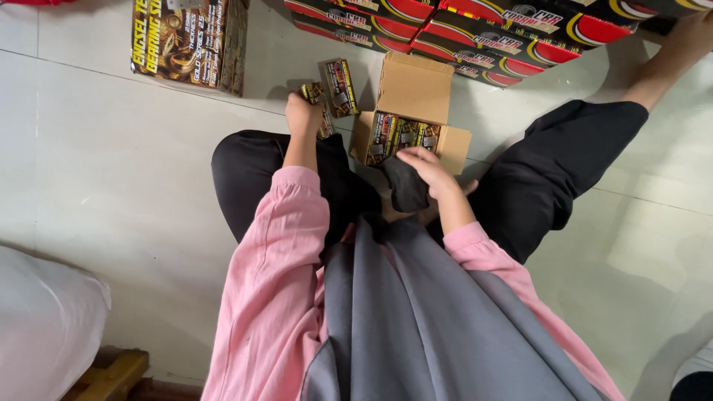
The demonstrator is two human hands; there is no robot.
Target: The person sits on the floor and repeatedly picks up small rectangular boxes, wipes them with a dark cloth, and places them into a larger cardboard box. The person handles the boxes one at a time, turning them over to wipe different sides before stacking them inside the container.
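Nearest the camera, the person sits on the pale tiled floor (111, 163) with legs spread, pink sleeves and a grey garment hanging down the middle, so the work lies between the knees within easy reach. The right hand (429, 169) rests with loosely curled fingers at the 6 o'clock edge of the small open brown cardboard carton (413, 89); it touches the row of small black-and-gold printed boxes (401, 137) packed upright inside, and whether it actually grips 1 is hard to tell from here. The carton's flap stands folded back toward 12 o'clock, which keeps the opening free.

The left hand (301, 115) is closed around a small black-and-gold box (324, 119) at about 10 o'clock from the carton, held just above the floor. Just beyond it, another matching small box (340, 85) lies loose on the tiles.

Farther off, at 12 to 1 o'clock, lie stacked red-and-black printed cartons (505, 30), and at 11 o'clock a larger dark gold-printed carton (186, 41).
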